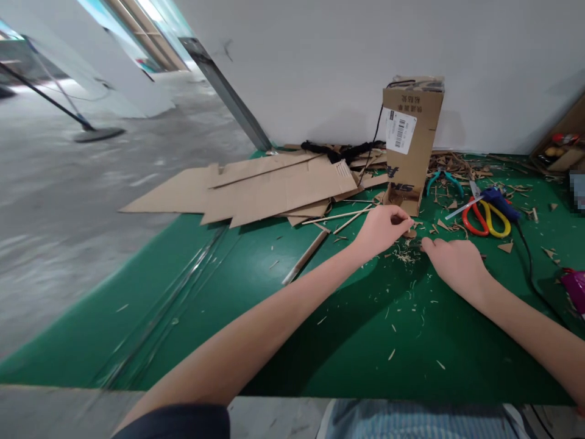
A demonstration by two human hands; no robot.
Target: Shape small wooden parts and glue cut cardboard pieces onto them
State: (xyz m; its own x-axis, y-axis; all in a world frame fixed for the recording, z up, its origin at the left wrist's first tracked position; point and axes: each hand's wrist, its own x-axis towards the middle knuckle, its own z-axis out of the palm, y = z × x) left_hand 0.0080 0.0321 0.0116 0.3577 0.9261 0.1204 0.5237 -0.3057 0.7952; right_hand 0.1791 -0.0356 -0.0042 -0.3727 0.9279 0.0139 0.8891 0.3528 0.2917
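My left hand [382,230] is over the green table with thumb and forefinger pinched together. Whatever lies between those fingertips is too small to make out. A small round brown piece [410,233] shows just under them. To its right, my right hand [452,263] rests low with the fingers curled, and what they may hold is hidden. Pale shavings [406,253] lie between the two hands. Right behind the left hand, a tall cardboard box [414,143] with a white label stands upright. Thin wooden sticks [336,216] lie beside my left wrist.
Cut cardboard sheets [274,189] are stacked at the back left, near a grey-brown strip [306,256]. Scissors [487,218] with red and yellow handles, a blue glue gun [500,202] with a cord, and teal pliers [444,178] lie at right among scraps on the green table [219,305].
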